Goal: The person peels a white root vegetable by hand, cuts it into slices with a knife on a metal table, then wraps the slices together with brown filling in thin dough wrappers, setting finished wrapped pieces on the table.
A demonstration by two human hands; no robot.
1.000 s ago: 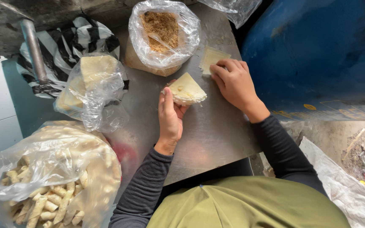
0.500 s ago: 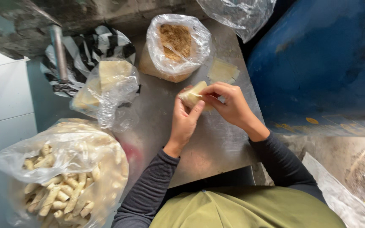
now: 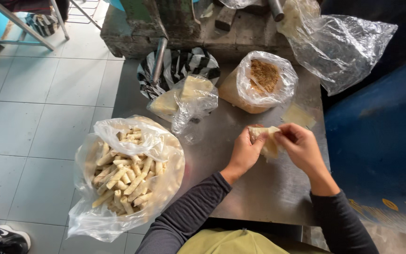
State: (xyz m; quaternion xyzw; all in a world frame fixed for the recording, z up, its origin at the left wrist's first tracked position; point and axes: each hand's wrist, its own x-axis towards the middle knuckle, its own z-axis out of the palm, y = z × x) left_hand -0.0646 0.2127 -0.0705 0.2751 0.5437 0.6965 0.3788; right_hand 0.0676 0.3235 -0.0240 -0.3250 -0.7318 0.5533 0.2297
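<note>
Hands: two, both bare, dark sleeves to the wrists; left hand [image 3: 244,153] and right hand [image 3: 299,146] brought together above the steel table [image 3: 269,193].
Grip: both clamped on one pale folded wrapper [image 3: 266,138], fingers curled round its ends, held just above the tabletop near the middle-right.
Loose wrappers: one flat pale sheet [image 3: 298,115] lying on the table beyond the right hand, apart from it.
Clear bags: four counted. One big bag of rolled sticks [image 3: 125,176] hanging off the table's left edge; one bag of stacked wrappers [image 3: 186,96]; one bag of brown filling [image 3: 261,80]; one crumpled, seemingly empty bag [image 3: 344,44] at top right.
Striped bag: one, black and white [image 3: 182,63], behind the wrapper bag.
Rolled sticks: too many and too overlapped to count.
Hidden: contents of the held wrapper covered by fingers; stack in the wrapper bag blurred by plastic.
Cut off: a dark shoe [image 3: 5,240] at bottom left, a metal frame leg [image 3: 17,21] at top left.
</note>
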